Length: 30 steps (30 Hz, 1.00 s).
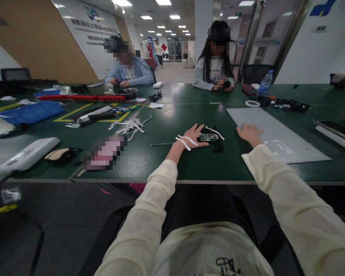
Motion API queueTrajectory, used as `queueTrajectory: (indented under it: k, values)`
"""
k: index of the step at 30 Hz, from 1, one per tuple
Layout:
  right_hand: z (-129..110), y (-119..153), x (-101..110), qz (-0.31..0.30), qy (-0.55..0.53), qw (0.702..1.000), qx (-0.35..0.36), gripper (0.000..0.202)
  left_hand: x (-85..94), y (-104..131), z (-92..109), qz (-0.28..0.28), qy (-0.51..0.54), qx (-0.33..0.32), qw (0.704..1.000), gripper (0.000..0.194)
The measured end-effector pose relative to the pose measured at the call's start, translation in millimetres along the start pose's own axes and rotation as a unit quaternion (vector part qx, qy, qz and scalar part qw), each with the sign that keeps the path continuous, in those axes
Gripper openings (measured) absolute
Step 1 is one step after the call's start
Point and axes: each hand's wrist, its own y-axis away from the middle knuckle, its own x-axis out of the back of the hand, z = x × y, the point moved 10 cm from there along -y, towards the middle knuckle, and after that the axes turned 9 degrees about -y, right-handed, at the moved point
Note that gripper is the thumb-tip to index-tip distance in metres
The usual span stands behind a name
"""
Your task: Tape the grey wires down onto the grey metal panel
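Note:
My left hand (190, 138) lies on the green table with its fingers spread, touching the left side of a small black device with an exposed circuit board (209, 137). White strips (184, 142) lie across the back of that hand, and another white strip (215, 132) rests over the device. A thin screwdriver-like rod (161, 144) sticks out left of the wrist. My right hand (250, 134) rests with fingers apart on the left part of a flat grey panel (276, 134). Nothing shows in its grasp.
A pile of white strips (132, 126), a pink phone-like item (106, 152), a black-and-beige mouse (61, 154) and a white box (28, 154) lie left. Farther back are a blue tray (31, 114) and a bottle (265, 82). Two people sit across the table (178, 168).

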Motion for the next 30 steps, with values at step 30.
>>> queueTrajectory:
  k: [30]
  values:
    - [-132, 126, -10, -0.064, 0.065, 0.947, 0.309, 0.062, 154.5, 43, -20, 0.241, 0.01, -0.088, 0.966, 0.11]
